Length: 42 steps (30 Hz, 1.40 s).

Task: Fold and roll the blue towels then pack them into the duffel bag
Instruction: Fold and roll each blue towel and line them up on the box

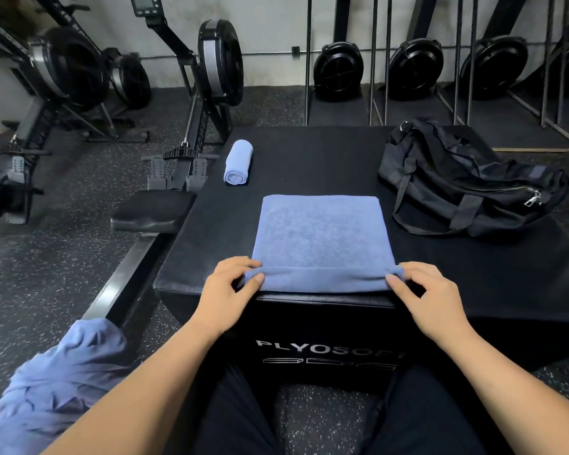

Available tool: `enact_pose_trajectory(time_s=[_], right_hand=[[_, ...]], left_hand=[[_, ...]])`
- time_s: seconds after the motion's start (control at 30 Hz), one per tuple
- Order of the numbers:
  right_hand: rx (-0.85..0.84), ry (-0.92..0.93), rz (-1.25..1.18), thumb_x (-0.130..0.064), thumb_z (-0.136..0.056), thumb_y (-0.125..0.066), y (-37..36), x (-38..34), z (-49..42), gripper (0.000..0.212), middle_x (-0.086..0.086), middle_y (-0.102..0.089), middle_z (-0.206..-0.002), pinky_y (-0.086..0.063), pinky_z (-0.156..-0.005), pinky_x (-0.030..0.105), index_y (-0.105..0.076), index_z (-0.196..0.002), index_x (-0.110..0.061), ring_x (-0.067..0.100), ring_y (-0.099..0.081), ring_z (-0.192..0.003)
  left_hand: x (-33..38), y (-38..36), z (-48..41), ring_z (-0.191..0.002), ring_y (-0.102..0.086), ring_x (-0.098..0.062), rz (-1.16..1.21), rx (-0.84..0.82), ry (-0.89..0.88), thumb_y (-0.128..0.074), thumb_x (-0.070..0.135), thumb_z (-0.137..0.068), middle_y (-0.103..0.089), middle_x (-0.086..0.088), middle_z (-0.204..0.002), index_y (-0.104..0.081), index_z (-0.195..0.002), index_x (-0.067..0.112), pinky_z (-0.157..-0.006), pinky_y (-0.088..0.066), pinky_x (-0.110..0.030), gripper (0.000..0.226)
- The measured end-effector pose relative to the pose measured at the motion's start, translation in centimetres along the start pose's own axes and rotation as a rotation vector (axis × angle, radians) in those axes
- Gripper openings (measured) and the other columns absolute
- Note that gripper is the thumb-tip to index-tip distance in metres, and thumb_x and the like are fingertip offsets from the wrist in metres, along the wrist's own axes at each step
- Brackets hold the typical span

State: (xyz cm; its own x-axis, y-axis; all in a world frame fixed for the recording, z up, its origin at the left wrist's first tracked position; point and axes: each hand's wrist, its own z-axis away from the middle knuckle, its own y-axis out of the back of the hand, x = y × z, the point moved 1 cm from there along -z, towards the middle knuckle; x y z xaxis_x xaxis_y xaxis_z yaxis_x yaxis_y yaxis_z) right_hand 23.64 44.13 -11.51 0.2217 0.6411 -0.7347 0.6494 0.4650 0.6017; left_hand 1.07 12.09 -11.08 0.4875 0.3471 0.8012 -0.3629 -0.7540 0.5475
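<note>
Pinching towel (322, 238) by its rolled near edge, left hand (225, 290) and right hand (431, 297) curling round either end. Lying flat on box (309, 152), between roll (239, 162) far left and bag (457, 182) far right.

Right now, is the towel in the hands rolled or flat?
Mostly flat: the towel has only its near edge rolled, pinched by left hand and right hand.

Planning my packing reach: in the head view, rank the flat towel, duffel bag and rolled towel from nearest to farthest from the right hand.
1. Flat towel: pinched at its near edge by the right hand.
2. Duffel bag: farther back, on the right.
3. Rolled towel: far left on the box.
</note>
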Motion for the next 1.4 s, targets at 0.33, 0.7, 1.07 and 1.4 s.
enact_pose_trajectory(time_s=[0.33, 0.7, 1.07, 1.4], right_hand=[[-0.017, -0.216, -0.113, -0.034, -0.092, -0.078, 0.7, -0.5, -0.5, 0.015, -0.012, -0.074, -0.097, -0.043, -0.081, 0.016, -0.079, -0.107, -0.03, 0.0, -0.066, -0.096], [0.003, -0.213, -0.046, -0.036, -0.096, -0.073, 1.1, -1.3, -0.1, 0.013, -0.011, -0.074, -0.084, -0.045, -0.076, 0.021, -0.079, -0.102, -0.026, 0.007, -0.066, -0.085], [0.079, -0.218, -0.165, -0.026, -0.094, -0.076, 1.1, -2.3, 3.4, 0.009, 0.003, -0.066, -0.065, -0.045, -0.062, 0.019, -0.077, -0.085, -0.025, 0.015, -0.056, -0.062], [-0.158, -0.369, -0.332, -0.027, -0.096, -0.075, 2.0, -4.2, -4.8, 0.014, 0.001, -0.078, -0.083, -0.052, -0.071, 0.03, -0.081, -0.089, -0.016, 0.01, -0.061, -0.067]], left_hand=[[-0.7, 0.5, -0.7, -0.07, -0.064, -0.012, 0.159, 0.049, 0.234, -0.074, 0.039, -0.097, -0.071, 0.011, -0.079, -0.079, -0.095, 0.029, -0.079, -0.053, -0.033, 0.012], [-0.6, 0.4, -0.6, -0.059, -0.04, -0.012, 0.06, 0.052, 0.209, -0.074, 0.043, -0.095, -0.046, 0.009, -0.059, -0.056, -0.067, 0.013, -0.065, -0.04, -0.034, 0.044], [1.8, 1.4, 2.4, -0.058, -0.031, -0.009, 0.192, 0.058, 0.249, -0.078, 0.033, -0.094, -0.037, 0.009, -0.057, -0.05, -0.056, 0.023, -0.057, -0.03, -0.023, 0.048], [4.3, 2.2, -4.0, -0.068, -0.034, -0.011, 0.242, -0.001, 0.281, -0.066, 0.046, -0.101, -0.041, 0.002, -0.071, -0.047, -0.067, 0.007, -0.064, -0.028, -0.032, 0.055]])
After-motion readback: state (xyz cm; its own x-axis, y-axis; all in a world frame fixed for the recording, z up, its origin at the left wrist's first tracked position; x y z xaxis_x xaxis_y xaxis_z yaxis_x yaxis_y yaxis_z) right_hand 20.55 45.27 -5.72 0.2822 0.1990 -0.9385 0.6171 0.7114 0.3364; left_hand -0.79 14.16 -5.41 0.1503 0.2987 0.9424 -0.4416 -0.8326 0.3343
